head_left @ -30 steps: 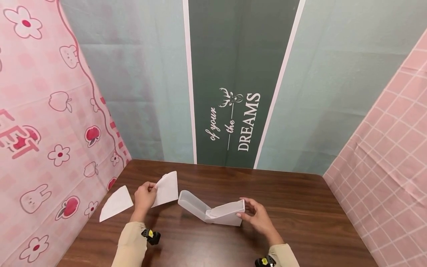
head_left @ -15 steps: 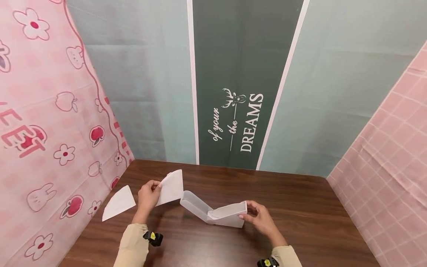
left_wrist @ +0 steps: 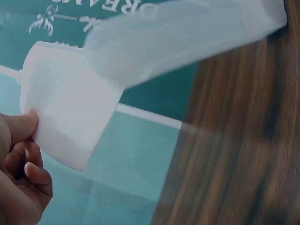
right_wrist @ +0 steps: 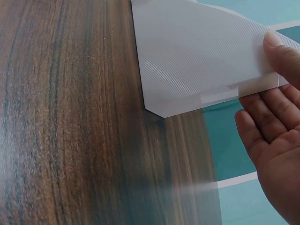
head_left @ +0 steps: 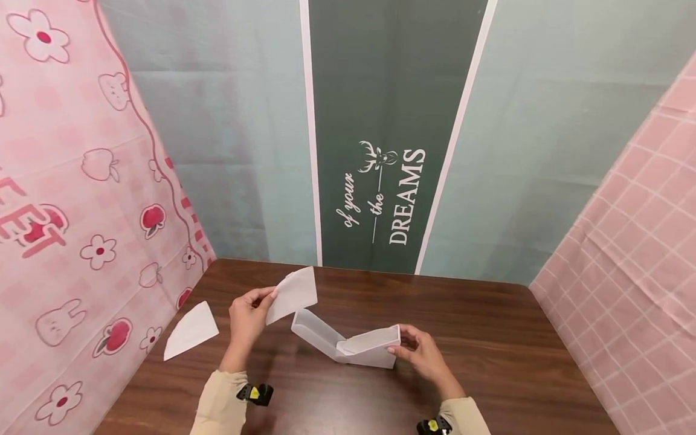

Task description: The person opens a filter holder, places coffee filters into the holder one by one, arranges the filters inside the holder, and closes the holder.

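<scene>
My left hand (head_left: 248,319) pinches a white, fan-shaped paper coffee filter (head_left: 296,292) by its curved edge, thumb on the near face. The paper is raised just above the far left end of a translucent white plastic case (head_left: 375,356). That case stands on the table with its hinged lid (head_left: 314,333) swung out to the left. White paper shows inside its right part. My right hand (head_left: 423,355) grips the case at its right end; in the right wrist view the thumb lies on the ribbed wall (right_wrist: 197,51) and the fingers are behind.
Another fan-shaped paper filter (head_left: 193,330) lies flat on the left of the brown wooden table (head_left: 478,338). A green cloth backdrop (head_left: 375,90) hangs behind the far edge, with pink cloths at both sides.
My left hand has lifted the coffee filter and carried it to the right, from left of the case to above the lid's end. My right hand keeps its hold on the case.
</scene>
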`<state>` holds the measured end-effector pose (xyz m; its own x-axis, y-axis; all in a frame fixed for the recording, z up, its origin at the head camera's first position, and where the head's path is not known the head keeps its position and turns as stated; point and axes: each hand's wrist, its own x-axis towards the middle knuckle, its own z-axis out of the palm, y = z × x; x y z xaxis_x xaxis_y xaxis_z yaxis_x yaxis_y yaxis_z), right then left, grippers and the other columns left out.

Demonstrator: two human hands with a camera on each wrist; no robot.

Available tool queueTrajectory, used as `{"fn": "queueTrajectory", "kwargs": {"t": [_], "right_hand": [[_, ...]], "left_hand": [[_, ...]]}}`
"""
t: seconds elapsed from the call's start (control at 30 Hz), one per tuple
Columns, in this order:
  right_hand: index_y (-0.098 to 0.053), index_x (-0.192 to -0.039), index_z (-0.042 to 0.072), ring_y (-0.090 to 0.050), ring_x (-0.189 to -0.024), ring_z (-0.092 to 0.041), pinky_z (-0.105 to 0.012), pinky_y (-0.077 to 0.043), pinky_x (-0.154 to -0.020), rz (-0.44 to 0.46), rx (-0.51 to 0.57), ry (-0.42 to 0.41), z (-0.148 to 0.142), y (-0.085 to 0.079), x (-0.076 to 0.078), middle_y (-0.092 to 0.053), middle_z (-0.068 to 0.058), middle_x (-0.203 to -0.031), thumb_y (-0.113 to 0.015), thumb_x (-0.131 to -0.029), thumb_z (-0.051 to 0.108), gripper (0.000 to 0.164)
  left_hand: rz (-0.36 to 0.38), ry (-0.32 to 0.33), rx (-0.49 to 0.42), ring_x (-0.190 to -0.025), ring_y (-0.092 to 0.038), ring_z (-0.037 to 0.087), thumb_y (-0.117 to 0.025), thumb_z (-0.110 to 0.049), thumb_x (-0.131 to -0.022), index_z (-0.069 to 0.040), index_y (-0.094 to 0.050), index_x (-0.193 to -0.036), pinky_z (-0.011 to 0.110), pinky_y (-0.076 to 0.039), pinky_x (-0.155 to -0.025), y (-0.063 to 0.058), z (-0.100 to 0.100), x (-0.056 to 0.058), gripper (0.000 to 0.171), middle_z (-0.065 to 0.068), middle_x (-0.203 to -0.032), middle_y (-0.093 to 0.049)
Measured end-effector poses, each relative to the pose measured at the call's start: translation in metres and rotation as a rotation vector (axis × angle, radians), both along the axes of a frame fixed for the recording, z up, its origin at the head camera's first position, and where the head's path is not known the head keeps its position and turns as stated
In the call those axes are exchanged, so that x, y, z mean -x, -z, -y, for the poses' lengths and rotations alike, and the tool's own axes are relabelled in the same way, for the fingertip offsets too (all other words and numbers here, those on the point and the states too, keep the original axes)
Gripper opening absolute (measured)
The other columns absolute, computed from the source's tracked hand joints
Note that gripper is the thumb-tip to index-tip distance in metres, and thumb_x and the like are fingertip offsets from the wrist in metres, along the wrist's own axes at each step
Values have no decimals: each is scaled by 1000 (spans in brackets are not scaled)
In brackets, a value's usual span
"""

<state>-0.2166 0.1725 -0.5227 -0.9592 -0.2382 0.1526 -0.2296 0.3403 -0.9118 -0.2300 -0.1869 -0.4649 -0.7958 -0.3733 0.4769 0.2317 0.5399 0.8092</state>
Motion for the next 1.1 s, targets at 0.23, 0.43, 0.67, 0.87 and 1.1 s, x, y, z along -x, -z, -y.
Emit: {"fn": "queueTrajectory", "kwargs": {"t": [0.23, 0.43, 0.67, 0.87, 1.1], "right_hand": [[-60, -107, -4, -61, -87, -26, -31, -50, -74, 8, 11, 9, 5, -16, -7, -64, -13, -97, -75, -76, 4, 35], [-60, -108, -3, -61, -86, -23, -29, -50, -73, 23, -2, 19, 0, 4, 4, -64, -11, -97, -76, -76, 6, 36], [-61, -108, -1, -61, -87, -20, -27, -49, -74, 30, -3, 34, 0, 6, 4, -65, -9, -98, -76, -76, 7, 37], [-61, -108, 0, -61, -87, -22, -28, -49, -75, -5, 5, 24, -1, 8, 3, -65, -10, -97, -77, -75, 11, 38], [-60, -109, -1, -62, -88, -22, -28, -49, -75, 0, 11, 17, -1, 7, 3, -65, -11, -98, -77, -76, 10, 38]], "left_hand": [[-95, 52, -6, -59, -57, 11, -75, -8, -78, -7, -75, -84, 16, -41, -50, -3, -13, -5, 6, 4, -76, -69], [-187, 75, -41, -55, -53, 10, -76, -5, -76, -6, -75, -84, 15, -39, -48, -8, -23, -9, 8, 4, -76, -69], [-259, 112, -42, -54, -53, 8, -76, -4, -76, -5, -74, -84, 16, -39, -47, -11, -35, -13, 8, 4, -75, -69], [-242, 139, -51, -54, -54, 8, -76, -5, -76, -8, -74, -84, 17, -41, -48, -10, -43, -17, 8, 0, -73, -68], [-186, 179, -89, -55, -55, 9, -76, -4, -76, -8, -74, -82, 16, -42, -48, -8, -51, -22, 7, 0, -72, -68]]}}
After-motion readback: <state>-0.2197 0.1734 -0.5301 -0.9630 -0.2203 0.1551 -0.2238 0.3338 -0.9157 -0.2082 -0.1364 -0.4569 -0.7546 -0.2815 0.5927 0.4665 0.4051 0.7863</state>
